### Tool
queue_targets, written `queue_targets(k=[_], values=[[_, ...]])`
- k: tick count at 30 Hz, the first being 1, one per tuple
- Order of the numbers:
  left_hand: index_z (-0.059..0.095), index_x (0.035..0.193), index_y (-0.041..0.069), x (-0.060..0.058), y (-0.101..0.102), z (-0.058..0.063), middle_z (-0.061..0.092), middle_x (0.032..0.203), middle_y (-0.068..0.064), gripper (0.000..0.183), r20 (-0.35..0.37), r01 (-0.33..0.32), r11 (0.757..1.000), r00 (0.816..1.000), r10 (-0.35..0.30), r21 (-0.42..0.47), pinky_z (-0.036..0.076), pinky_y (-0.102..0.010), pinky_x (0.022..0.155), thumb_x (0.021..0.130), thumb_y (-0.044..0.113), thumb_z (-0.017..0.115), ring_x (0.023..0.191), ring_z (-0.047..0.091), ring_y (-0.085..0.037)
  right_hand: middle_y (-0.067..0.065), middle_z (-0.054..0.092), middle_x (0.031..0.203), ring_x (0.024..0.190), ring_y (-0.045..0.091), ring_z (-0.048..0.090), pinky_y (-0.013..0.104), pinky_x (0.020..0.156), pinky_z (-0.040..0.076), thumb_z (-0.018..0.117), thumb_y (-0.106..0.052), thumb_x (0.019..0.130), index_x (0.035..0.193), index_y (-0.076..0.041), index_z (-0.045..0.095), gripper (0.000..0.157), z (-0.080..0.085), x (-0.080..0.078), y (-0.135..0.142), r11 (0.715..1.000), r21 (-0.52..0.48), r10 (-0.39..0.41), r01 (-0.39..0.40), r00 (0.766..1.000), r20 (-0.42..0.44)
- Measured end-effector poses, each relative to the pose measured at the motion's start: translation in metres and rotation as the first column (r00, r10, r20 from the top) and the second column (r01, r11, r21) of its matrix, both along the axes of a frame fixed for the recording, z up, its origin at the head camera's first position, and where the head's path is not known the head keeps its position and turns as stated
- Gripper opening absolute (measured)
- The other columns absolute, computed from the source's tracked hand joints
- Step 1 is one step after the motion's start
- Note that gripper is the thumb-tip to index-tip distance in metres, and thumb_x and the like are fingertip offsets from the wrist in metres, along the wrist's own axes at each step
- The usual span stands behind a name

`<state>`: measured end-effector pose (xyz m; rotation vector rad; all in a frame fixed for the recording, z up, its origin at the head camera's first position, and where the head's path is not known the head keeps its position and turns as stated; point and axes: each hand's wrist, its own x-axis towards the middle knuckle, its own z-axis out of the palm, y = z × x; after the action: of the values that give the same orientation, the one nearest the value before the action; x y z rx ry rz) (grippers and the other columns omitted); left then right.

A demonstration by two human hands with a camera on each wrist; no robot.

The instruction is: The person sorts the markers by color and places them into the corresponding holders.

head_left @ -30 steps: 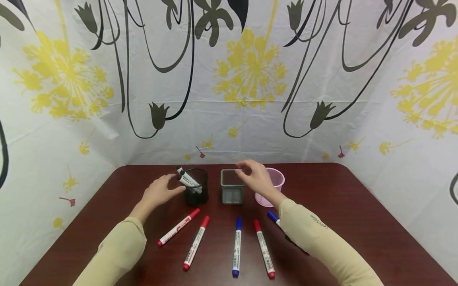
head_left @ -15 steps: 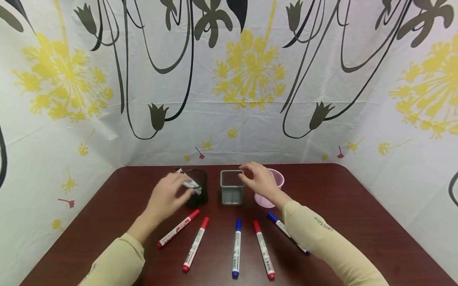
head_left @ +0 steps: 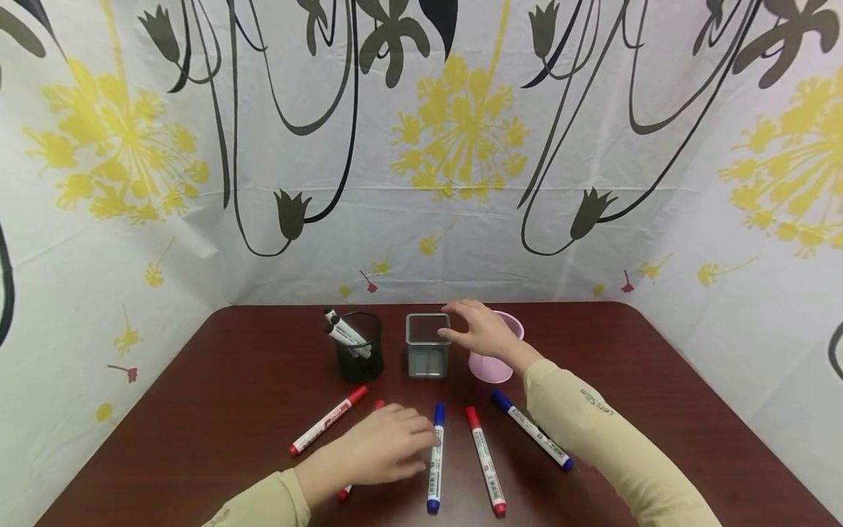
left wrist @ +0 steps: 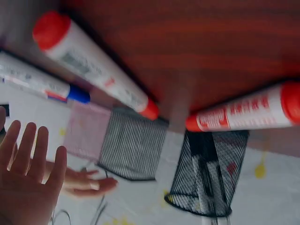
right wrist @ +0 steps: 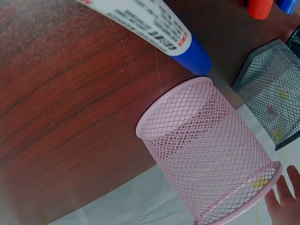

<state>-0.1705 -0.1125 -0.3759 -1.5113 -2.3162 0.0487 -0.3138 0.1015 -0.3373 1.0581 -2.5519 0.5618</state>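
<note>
My left hand (head_left: 388, 445) hovers over the table, fingers extended, fingertips over the middle blue marker (head_left: 435, 468); whether they touch it cannot be told. In the left wrist view, the left hand's (left wrist: 29, 176) fingers are straight and hold nothing. Beneath that forearm lies a partly covered red marker (head_left: 345, 492). My right hand (head_left: 484, 331) holds nothing, its fingers loosely bent between the grey square mesh holder (head_left: 428, 359) and the pink round mesh holder (head_left: 490, 369). The right wrist view shows the pink holder (right wrist: 206, 145) upright beside the fingertips, with a blue marker (right wrist: 154, 28) near it.
A black mesh holder (head_left: 359, 366) at back left contains black-capped markers (head_left: 347, 333). Another red marker (head_left: 329, 421) lies at left. To the right lie a red marker (head_left: 486, 461) and a blue marker (head_left: 532, 430). Patterned cloth (head_left: 421, 161) hangs behind the table (head_left: 626, 410).
My left hand has moved from the black holder toward the front and right, over the middle blue marker. The right hand has barely moved.
</note>
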Motion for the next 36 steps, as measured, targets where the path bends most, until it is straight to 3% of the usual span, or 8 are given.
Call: queue_targets(k=[6,15,29,36], values=[[0.060,0.108,0.023,0.006,0.004,-0.015,0.054,0.103,0.009,0.035,0.039,-0.020,0.995,0.999,0.024,-0.097,0.040,-0.025,0.074,0.075,0.031,0.068,0.093,0.050,-0.007,0.014,0.053,0.117,0.112,0.029,0.044,0.042,0.093,0.031,0.059,-0.039,0.082,0.118,0.000,0.054,0.053,0.001,-0.003,-0.002,0.997,0.074,0.019,-0.023,0.999,0.042],[0.056,0.114,0.024,0.009,0.010,-0.031,0.050,0.119,0.003,0.040,0.027,-0.024,0.993,0.999,0.027,-0.118,0.039,-0.030,0.083,0.076,0.019,0.065,0.106,0.046,-0.012,0.014,0.052,0.118,0.113,0.029,0.042,0.044,0.092,0.032,0.057,-0.041,0.083,0.118,-0.002,0.054,0.053,-0.001,-0.005,-0.004,0.991,0.132,-0.004,-0.005,0.997,0.074],[0.062,0.099,0.025,0.011,0.014,-0.032,0.052,0.113,0.005,0.026,0.006,0.010,0.996,1.000,-0.010,-0.089,0.039,-0.030,0.083,0.075,0.016,0.065,0.105,0.046,-0.011,0.012,0.055,0.114,0.110,0.026,0.046,0.041,0.090,0.034,0.056,-0.038,0.084,0.116,-0.002,0.055,0.048,-0.004,-0.008,-0.004,0.987,0.158,-0.012,0.001,0.998,0.065],[0.062,0.098,0.025,0.013,0.013,-0.033,0.053,0.111,0.006,0.026,0.017,0.021,0.997,1.000,-0.020,-0.078,0.040,-0.030,0.082,0.074,0.016,0.066,0.104,0.046,-0.011,0.012,0.052,0.118,0.112,0.027,0.044,0.042,0.091,0.033,0.056,-0.043,0.084,0.118,-0.004,0.054,0.052,-0.003,-0.014,-0.001,0.981,0.191,-0.009,-0.014,0.993,0.118]])
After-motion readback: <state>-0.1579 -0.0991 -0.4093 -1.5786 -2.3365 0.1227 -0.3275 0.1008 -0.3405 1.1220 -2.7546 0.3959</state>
